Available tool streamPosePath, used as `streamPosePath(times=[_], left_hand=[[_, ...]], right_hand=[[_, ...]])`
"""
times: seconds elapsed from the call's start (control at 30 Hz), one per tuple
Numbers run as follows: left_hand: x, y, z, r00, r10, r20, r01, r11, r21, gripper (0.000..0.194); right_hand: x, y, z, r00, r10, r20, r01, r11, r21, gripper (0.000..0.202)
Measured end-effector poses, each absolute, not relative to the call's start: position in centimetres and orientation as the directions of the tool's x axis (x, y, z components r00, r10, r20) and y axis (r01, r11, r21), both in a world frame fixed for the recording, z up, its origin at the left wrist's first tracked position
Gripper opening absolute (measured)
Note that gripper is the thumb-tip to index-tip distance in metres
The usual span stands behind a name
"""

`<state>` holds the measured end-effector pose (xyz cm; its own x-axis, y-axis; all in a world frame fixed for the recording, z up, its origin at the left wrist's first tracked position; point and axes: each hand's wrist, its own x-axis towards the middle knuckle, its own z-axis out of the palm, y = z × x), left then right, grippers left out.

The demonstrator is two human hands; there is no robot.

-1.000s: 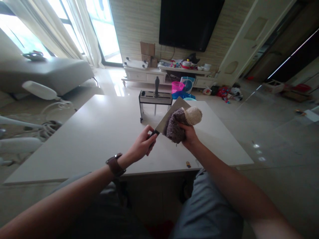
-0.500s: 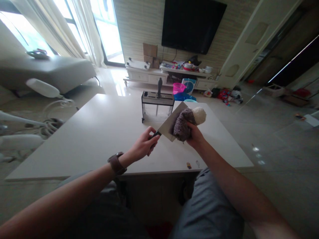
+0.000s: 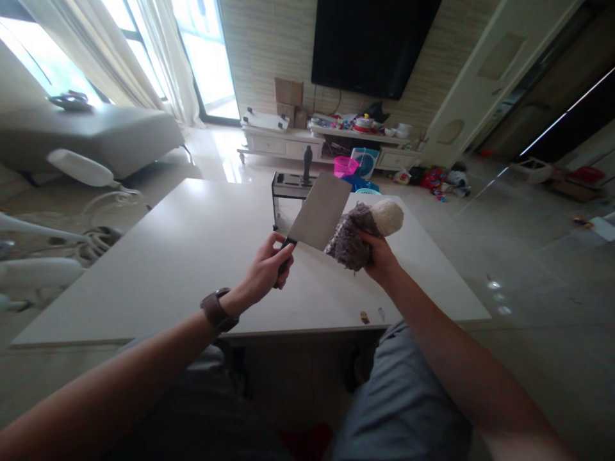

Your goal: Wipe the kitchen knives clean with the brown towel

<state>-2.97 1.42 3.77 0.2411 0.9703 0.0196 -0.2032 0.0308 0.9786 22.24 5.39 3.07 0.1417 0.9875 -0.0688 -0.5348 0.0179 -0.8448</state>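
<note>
My left hand [image 3: 269, 266] is wrapped round the black handle of a cleaver [image 3: 321, 211], held above the table with its broad blade tilted up and to the right. My right hand [image 3: 379, 255] grips a fluffy cloth [image 3: 358, 240], grey-brown with a cream-white part [image 3: 388, 218] sticking out to the upper right. The cloth is bunched close to the blade's right edge; whether they touch I cannot tell. Behind the blade stands a clear-sided knife block [image 3: 283, 202] with one black-handled knife [image 3: 307, 165] upright in it. The blade hides much of the block.
The white table [image 3: 158, 275] spreads before my knees. Two small stickers or scraps [image 3: 364, 317] lie near its front edge. A pink basket [image 3: 344, 166] is beyond the far edge, before a TV cabinet [image 3: 269, 144]. White chairs [image 3: 43, 272] stand at the left.
The cleaver has moved left and up, away from the cloth that lay over its blade. More of the blade shows. My right hand with the cloth has barely shifted.
</note>
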Motion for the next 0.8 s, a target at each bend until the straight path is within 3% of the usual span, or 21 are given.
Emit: streamPosePath(times=[0.1, 0.23, 0.43, 0.8], left_hand=[[-2.7, 1.3, 3.5, 0.260, 0.965, 0.024, -0.210, 0.032, 0.977, 0.042], [-1.9, 0.7, 2.4, 0.320, 0.947, 0.023, -0.186, 0.039, 0.982, 0.042], [-1.2, 0.4, 0.6, 0.334, 0.941, 0.048, -0.105, -0.014, 0.994, 0.036], [-1.7, 0.5, 1.0, 0.397, 0.916, 0.050, -0.054, -0.031, 0.998, 0.032]], right_hand=[[22.5, 5.7, 3.0, 0.179, 0.982, -0.066, -0.559, 0.046, -0.828, 0.031], [21.0, 5.0, 2.5, 0.099, 0.989, -0.112, -0.591, -0.032, -0.806, 0.027], [18.3, 3.2, 1.4, -0.076, 0.986, -0.149, -0.566, -0.165, -0.808, 0.040], [21.6, 5.6, 2.6, 0.059, 0.986, -0.156, -0.569, -0.095, -0.817, 0.028]])
